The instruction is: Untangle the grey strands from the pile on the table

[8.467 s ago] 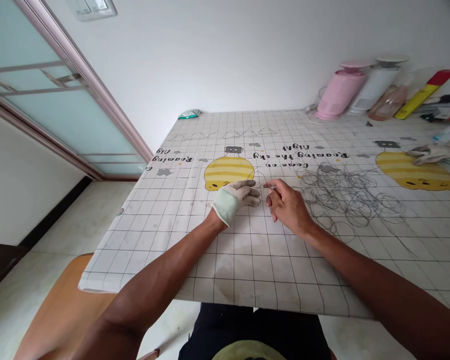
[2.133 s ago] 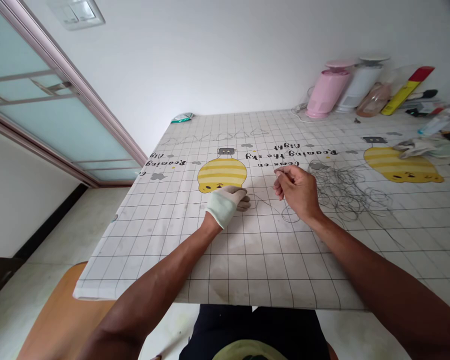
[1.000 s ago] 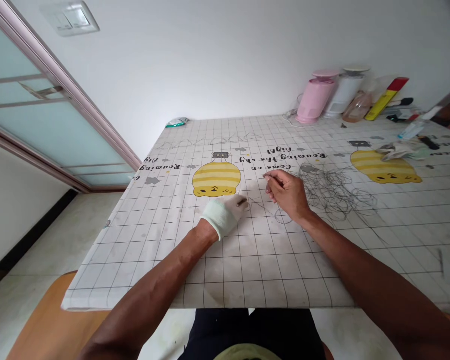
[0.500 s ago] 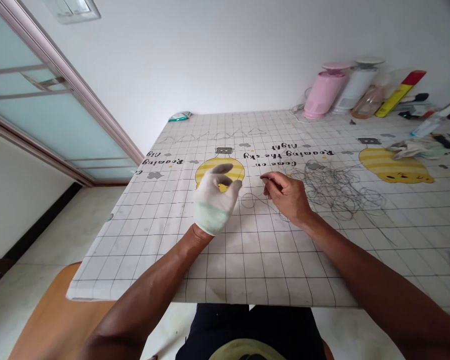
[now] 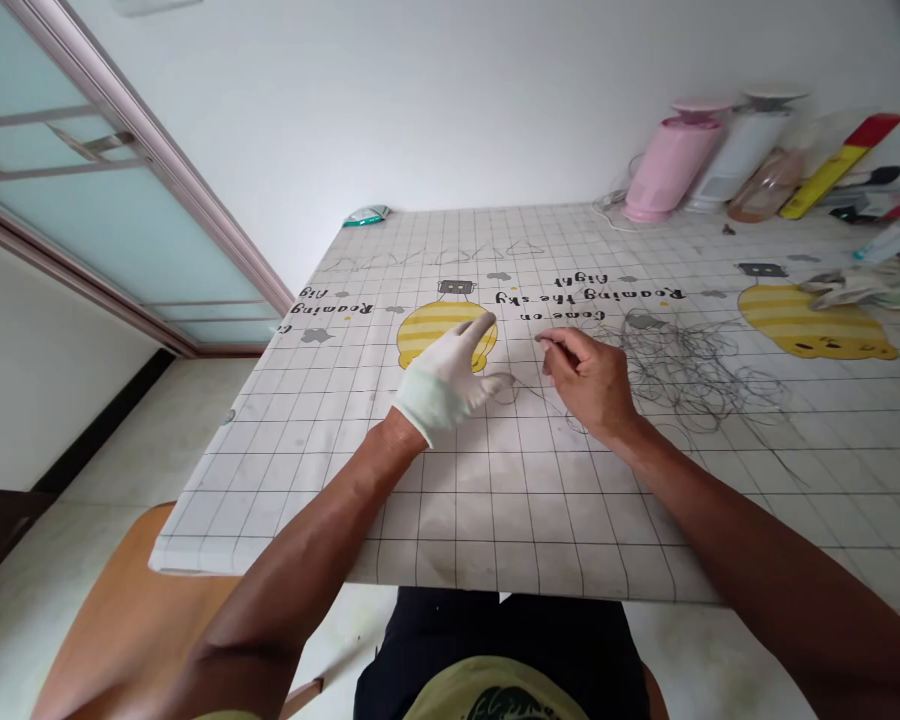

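My left hand (image 5: 457,370), in a white glove with a pale green cuff, hovers over the table with thumb and fingers apart, and nothing visible sits between them. To its right, my bare right hand (image 5: 589,385) is closed in a pinch; whatever lies between the fingertips is too thin to make out. A loose tangle of thin dark wire (image 5: 690,375) spreads on the table beside and beyond my right hand. One fine strand (image 5: 529,388) curves from it toward my left thumb. Toward the back lies a row of thin bent wire shapes (image 5: 457,257).
A checked tablecloth (image 5: 487,510) with yellow balloon prints covers the table. Along the wall stand a pink cylinder (image 5: 671,165), a white cylinder (image 5: 742,150), a bottle (image 5: 769,185) and a yellow-red box (image 5: 840,165). A crumpled glove (image 5: 851,288) lies right; a green packet (image 5: 366,216) lies back left.
My left hand has gone from curled, with thumb and fingers near each other, to spread wide, and has turned rightward. My right hand keeps its pinch. The whole view has shifted slightly.
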`<state>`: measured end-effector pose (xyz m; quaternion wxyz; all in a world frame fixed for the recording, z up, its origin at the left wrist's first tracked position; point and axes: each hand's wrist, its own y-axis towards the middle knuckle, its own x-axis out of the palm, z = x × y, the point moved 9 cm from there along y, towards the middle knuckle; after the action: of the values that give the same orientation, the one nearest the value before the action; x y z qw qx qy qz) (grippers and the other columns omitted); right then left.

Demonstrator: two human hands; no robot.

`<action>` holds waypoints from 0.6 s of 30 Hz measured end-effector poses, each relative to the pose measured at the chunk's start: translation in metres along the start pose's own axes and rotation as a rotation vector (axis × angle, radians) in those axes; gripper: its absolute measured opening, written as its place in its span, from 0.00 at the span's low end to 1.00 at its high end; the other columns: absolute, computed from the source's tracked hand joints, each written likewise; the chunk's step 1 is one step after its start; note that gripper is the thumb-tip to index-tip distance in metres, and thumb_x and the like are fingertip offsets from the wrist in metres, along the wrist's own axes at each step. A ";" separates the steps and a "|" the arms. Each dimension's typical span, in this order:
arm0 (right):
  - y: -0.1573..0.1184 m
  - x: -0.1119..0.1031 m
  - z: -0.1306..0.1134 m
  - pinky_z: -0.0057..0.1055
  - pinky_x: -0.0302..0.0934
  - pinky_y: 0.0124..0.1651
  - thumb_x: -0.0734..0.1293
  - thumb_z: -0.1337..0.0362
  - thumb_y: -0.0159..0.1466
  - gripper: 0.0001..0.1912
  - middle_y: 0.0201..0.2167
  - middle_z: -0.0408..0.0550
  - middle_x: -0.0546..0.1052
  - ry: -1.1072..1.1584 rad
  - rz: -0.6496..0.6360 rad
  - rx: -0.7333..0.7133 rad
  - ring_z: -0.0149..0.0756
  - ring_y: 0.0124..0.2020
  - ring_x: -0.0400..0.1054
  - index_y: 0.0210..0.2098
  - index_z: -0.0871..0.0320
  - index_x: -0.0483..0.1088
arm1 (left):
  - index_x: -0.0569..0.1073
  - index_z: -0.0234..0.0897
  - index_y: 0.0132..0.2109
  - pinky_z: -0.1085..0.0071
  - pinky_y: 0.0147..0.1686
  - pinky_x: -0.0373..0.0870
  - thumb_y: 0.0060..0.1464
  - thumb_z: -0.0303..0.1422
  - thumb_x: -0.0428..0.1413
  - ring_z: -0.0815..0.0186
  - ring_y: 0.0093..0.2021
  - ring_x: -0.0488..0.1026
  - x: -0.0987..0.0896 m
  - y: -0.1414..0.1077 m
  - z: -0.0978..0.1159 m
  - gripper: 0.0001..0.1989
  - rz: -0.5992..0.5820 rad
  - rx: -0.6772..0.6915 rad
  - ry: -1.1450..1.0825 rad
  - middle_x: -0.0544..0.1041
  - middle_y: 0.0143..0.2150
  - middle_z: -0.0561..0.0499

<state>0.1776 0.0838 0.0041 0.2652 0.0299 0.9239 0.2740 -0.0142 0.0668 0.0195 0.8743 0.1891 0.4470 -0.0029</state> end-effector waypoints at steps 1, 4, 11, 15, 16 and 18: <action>0.001 -0.003 0.003 0.34 0.68 0.33 0.65 0.58 0.73 0.12 0.25 0.44 0.77 0.023 0.019 0.035 0.37 0.26 0.72 0.44 0.54 0.79 | 0.74 0.40 0.64 0.56 0.56 0.75 0.57 0.45 0.68 0.47 0.62 0.74 0.000 0.000 0.008 0.31 0.013 0.069 0.081 0.73 0.67 0.41; 0.003 -0.005 0.008 0.32 0.66 0.30 0.66 0.57 0.72 0.11 0.24 0.43 0.76 0.083 0.038 0.097 0.35 0.25 0.71 0.42 0.54 0.79 | 0.83 0.38 0.46 0.47 0.63 0.68 0.54 0.44 0.70 0.38 0.68 0.66 0.002 -0.002 0.033 0.18 0.048 0.248 0.251 0.70 0.70 0.40; -0.008 0.011 -0.005 0.30 0.63 0.27 0.66 0.54 0.73 0.12 0.24 0.42 0.74 0.169 -0.017 0.109 0.33 0.23 0.67 0.43 0.53 0.77 | 0.81 0.38 0.27 0.46 0.66 0.63 0.61 0.38 0.65 0.43 0.66 0.68 0.018 -0.002 0.037 0.15 0.026 0.318 0.335 0.75 0.65 0.45; -0.010 0.012 -0.009 0.31 0.63 0.26 0.65 0.51 0.73 0.14 0.26 0.43 0.74 0.179 -0.009 0.086 0.33 0.23 0.67 0.44 0.52 0.77 | 0.81 0.40 0.26 0.48 0.64 0.65 0.63 0.37 0.62 0.46 0.64 0.70 0.020 0.000 0.024 0.16 0.046 0.241 0.329 0.79 0.61 0.47; -0.009 0.012 -0.009 0.31 0.64 0.26 0.65 0.51 0.73 0.14 0.26 0.43 0.74 0.177 -0.007 0.079 0.33 0.23 0.67 0.44 0.52 0.77 | 0.81 0.41 0.26 0.47 0.64 0.65 0.64 0.37 0.62 0.46 0.63 0.70 0.020 -0.001 0.025 0.16 0.051 0.239 0.336 0.79 0.61 0.46; -0.007 0.009 -0.007 0.31 0.64 0.27 0.65 0.51 0.73 0.13 0.26 0.43 0.74 0.173 -0.003 0.068 0.33 0.23 0.67 0.44 0.52 0.77 | 0.83 0.41 0.30 0.45 0.65 0.64 0.62 0.39 0.64 0.44 0.64 0.70 0.014 -0.003 0.030 0.13 0.073 0.256 0.350 0.78 0.62 0.45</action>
<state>0.1668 0.0762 0.0006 0.1837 0.0139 0.9522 0.2437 0.0174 0.0562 0.0235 0.7518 0.3121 0.5808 0.0052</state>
